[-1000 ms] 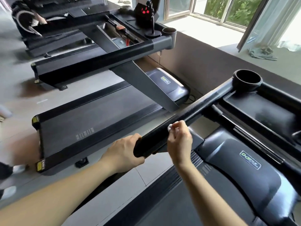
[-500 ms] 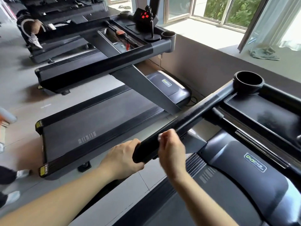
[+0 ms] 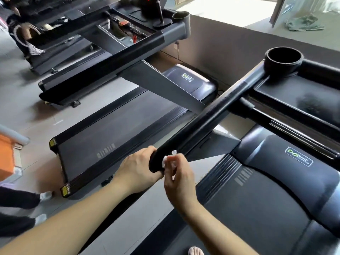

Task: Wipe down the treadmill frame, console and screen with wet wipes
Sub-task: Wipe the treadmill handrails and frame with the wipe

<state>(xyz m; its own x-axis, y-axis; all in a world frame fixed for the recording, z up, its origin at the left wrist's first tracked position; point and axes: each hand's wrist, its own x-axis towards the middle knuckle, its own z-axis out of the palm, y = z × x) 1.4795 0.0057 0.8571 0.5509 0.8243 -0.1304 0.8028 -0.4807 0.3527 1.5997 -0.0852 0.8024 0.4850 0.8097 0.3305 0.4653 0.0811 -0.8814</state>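
Grey gym flooring (image 3: 24,100) lies below the treadmill's black handrail (image 3: 211,115); the left hand (image 3: 138,168) grips its near end, and the right hand (image 3: 178,174) pinches a white wipe (image 3: 164,160) against it.

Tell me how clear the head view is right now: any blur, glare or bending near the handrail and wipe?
Head view: daylight from the upper right blows out the window sill; soft sheen on the console tray; the handrail reads clearly; the right hand pinching the wipe is slightly smeared; the left hand gripping the rail end is clear; the wide lens bends the edges.
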